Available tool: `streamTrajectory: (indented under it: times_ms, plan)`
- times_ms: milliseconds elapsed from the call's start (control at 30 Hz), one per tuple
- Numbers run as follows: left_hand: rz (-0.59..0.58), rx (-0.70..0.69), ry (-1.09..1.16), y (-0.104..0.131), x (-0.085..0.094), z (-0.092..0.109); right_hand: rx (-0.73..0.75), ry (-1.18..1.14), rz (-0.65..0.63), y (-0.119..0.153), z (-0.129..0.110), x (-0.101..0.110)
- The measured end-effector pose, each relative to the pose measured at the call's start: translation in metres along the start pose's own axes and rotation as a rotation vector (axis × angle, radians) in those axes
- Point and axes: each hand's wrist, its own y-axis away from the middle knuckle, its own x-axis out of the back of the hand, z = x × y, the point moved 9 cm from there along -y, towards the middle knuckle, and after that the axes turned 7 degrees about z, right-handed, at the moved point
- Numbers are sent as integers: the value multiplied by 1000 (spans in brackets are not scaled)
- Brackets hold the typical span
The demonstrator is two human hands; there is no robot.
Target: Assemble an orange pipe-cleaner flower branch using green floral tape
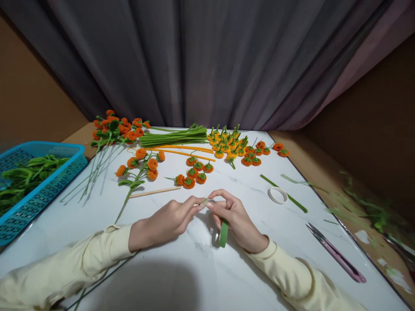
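Observation:
My left hand and my right hand meet fingertip to fingertip above the middle of the white table. Between them they pinch a short pale green strip of tape. A roll of green tape hangs at the fingers of my right hand, partly hidden behind them. Under my left forearm runs the thin stem of a flower spray, which has orange pumpkin-like heads and green leaves. A thin wooden stick lies just beyond my left hand. Nearby is a group of small orange heads.
On the left stands a blue basket of green leaves. Along the back lie finished orange sprays, green stems and yellow heads. At right are a white ring, purple-handled snips and green scraps.

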Motion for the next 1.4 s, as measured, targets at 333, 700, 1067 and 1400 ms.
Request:
streamTrajectory:
  times_ms: [333, 700, 1067, 1400]
  plan:
    - [-24, 46, 48, 0, -2, -1, -2, 5, -11, -1, 2, 0]
    - [23, -57, 8, 1, 0, 10, 7, -4, -37, 0, 0, -4]
    - [58, -138, -99, 6, 0, 14, 49, 71, 9, 0, -5, 0]
    - [129, -153, -87, 1, 7, 19, 92, 112, 9, -2, -2, 1]
